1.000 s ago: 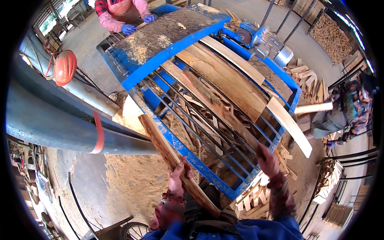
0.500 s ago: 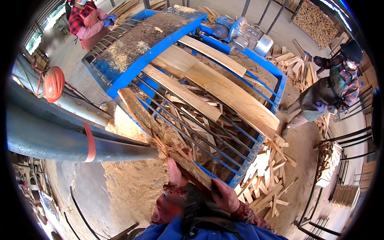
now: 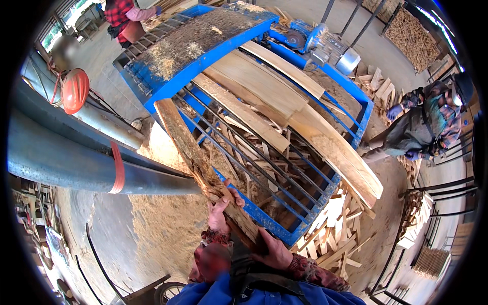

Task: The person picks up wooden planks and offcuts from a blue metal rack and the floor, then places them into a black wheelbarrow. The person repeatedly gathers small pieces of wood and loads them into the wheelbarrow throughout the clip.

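Note:
A long bark-edged board [image 3: 187, 141] lies tilted across the near left side of a blue metal machine frame [image 3: 273, 223]. My left hand [image 3: 218, 215] is closed round it partway along, thumb on top and fingertips showing at the far edge. At the near end my right hand [image 3: 276, 250] grips it too, close to my body; the fingers beneath are hidden. Beyond the board, a narrow plank [image 3: 243, 111] and a wide pale plank [image 3: 256, 84] rest on the machine's bars, with another plank [image 3: 333, 145] running past the right end.
The machine's blue hood [image 3: 203, 66] carries sawdust; a motor [image 3: 325, 48] stands behind it. Scrap wood [image 3: 335, 223] heaps at the right. A grey post [image 3: 101, 165] with an orange helmet [image 3: 74, 91] is at the left. One person [image 3: 422, 117] stands right, another [image 3: 124, 23] far left.
My bark-edged board has turned, showing more of its rough face, and my left fingers have come over its far edge. A long plank has slid out toward the right. Both other people have shifted.

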The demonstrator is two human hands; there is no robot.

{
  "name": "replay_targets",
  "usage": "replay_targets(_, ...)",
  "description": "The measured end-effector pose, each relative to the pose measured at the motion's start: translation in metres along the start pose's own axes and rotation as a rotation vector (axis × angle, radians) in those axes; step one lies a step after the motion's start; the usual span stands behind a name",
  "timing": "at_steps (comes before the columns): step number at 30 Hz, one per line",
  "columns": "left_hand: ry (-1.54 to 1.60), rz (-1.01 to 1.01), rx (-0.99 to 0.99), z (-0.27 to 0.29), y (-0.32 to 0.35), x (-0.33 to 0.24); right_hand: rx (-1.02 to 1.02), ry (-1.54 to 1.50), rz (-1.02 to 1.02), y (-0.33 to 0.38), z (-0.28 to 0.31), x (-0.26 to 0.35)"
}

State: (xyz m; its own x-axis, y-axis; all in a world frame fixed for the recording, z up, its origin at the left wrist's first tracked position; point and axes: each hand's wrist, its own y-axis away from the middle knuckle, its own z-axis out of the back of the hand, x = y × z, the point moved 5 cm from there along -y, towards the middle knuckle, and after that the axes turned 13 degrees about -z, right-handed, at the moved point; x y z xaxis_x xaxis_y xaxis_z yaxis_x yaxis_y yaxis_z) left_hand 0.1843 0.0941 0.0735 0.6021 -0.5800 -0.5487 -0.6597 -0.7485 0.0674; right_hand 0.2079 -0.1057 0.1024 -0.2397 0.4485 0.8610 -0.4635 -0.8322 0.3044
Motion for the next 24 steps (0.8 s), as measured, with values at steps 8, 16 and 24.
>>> replay_targets(8,-0.058,0.123,-0.118,0.013,0.003,-0.003,-0.106,0.229,0.009,-0.013,0.0,0.01)
replay_targets(16,-0.163,0.125,-0.256,0.033,0.002,0.001,-0.078,0.146,-0.012,-0.014,-0.019,-0.022)
replay_targets(24,-0.211,0.181,-0.389,0.04,0.008,0.013,0.012,0.01,-0.079,-0.008,-0.012,-0.026)
